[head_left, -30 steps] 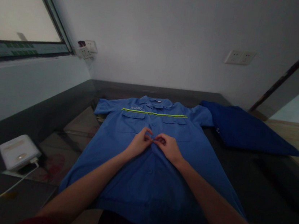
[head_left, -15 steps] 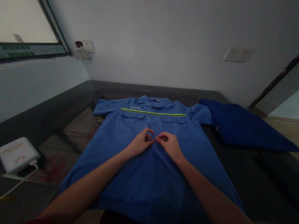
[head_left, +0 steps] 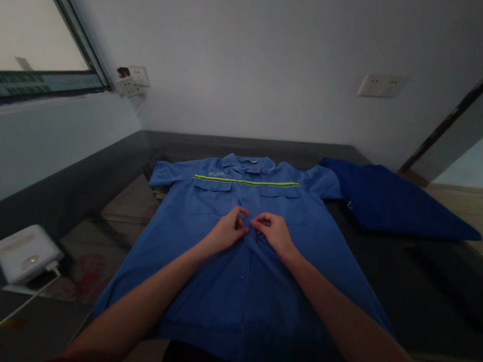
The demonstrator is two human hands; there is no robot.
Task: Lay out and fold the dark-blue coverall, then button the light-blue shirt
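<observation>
A blue short-sleeved work shirt (head_left: pixel 206 282) lies spread face up, its collar at the far end. Across the chest runs a yellow-green stripe, with pale letters and two flap pockets near it. Both hands meet over the button front, just below the pockets. My left hand (head_left: pixel 230 226) is curled, its thumb and fingers pinching the shirt's front edge. Close beside it, my right hand (head_left: pixel 274 232) pinches the cloth too, fingertips drawn together. Whatever button lies between the fingertips is hidden. Lower on the front a small button (head_left: pixel 242 276) shows.
The shirt lies on a dark table (head_left: pixel 386 293). Folded darker blue cloth (head_left: pixel 397 203) rests at the right, touching the shirt's sleeve. At the left sits a white box-shaped device (head_left: pixel 28 253) with a white cable (head_left: pixel 9 317). Wall sockets (head_left: pixel 383 85) are behind.
The hands stay at the same spot on the shirt front, with only slight finger movement. The view has shifted a little.
</observation>
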